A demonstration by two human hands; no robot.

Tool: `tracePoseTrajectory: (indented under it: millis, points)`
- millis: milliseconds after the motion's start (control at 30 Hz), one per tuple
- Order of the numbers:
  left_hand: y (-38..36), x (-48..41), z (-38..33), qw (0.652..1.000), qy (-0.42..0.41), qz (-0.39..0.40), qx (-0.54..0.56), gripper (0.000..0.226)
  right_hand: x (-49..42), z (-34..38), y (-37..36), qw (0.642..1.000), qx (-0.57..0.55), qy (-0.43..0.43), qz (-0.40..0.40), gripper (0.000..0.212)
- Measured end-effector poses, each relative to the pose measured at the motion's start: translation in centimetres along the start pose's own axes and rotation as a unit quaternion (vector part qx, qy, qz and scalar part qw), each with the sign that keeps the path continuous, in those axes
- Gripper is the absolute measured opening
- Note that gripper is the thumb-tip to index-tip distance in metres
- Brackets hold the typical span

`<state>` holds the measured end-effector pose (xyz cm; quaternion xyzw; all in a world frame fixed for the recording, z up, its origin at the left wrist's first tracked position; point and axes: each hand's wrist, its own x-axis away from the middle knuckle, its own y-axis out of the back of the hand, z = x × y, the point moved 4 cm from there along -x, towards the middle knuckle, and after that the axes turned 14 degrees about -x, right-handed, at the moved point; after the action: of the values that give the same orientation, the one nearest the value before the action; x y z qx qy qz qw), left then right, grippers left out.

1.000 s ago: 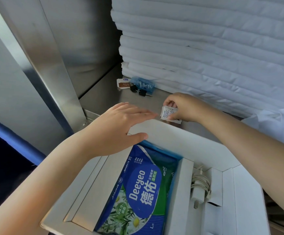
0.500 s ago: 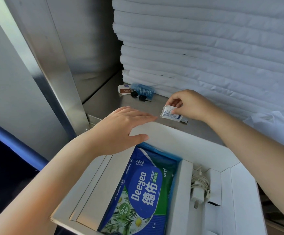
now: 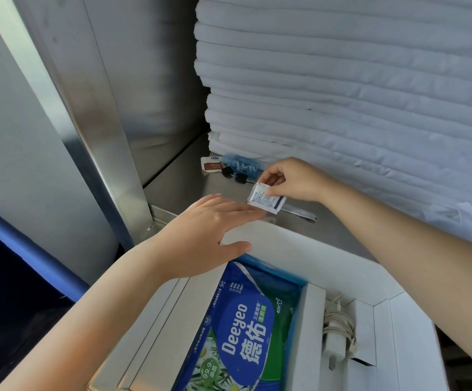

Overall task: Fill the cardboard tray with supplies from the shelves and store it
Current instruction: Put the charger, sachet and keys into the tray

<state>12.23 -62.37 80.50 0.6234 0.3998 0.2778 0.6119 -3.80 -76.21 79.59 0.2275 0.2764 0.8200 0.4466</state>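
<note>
The white cardboard tray (image 3: 299, 249) sits at the front edge of a steel shelf (image 3: 178, 182). A blue and green wet-wipes pack (image 3: 243, 328) fills its left compartment; a white charger with coiled cable (image 3: 337, 334) lies in the right one. My right hand (image 3: 294, 179) pinches a small white sachet (image 3: 266, 198) above the shelf, just behind the tray's back wall. My left hand (image 3: 209, 235) hovers over the tray's back left corner, fingers straight, its fingertips close to the sachet.
A tall stack of folded white linen (image 3: 342, 94) fills the shelf's right side. At its foot lie a brown-labelled sachet (image 3: 211, 166), a blue plastic packet (image 3: 243, 165) and black binder clips (image 3: 235, 174). A thin flat packet (image 3: 299, 213) lies on the shelf. A steel upright (image 3: 88, 122) stands left.
My right hand has lifted the sachet off the shelf and brought it toward my left hand. A thin flat packet that lay under it now shows. My left hand edged forward.
</note>
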Motion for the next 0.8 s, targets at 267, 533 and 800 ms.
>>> tracePoseTrajectory:
  millis: [267,533,800]
  points:
    - [-0.1,0.0,0.0,1.000,-0.001,-0.001,-0.006,0.055,-3.9,1.7,-2.0,1.000,-0.003,0.019,0.001,0.022]
    - [0.0,0.1,0.0,1.000,0.003,0.000,-0.009,0.054,-6.1,2.1,-4.4,0.999,0.015,0.034,-0.002,0.019]
    - [0.1,0.1,0.0,1.000,0.003,-0.003,-0.011,0.054,-6.1,1.2,-4.8,0.996,0.049,0.061,-0.043,0.020]
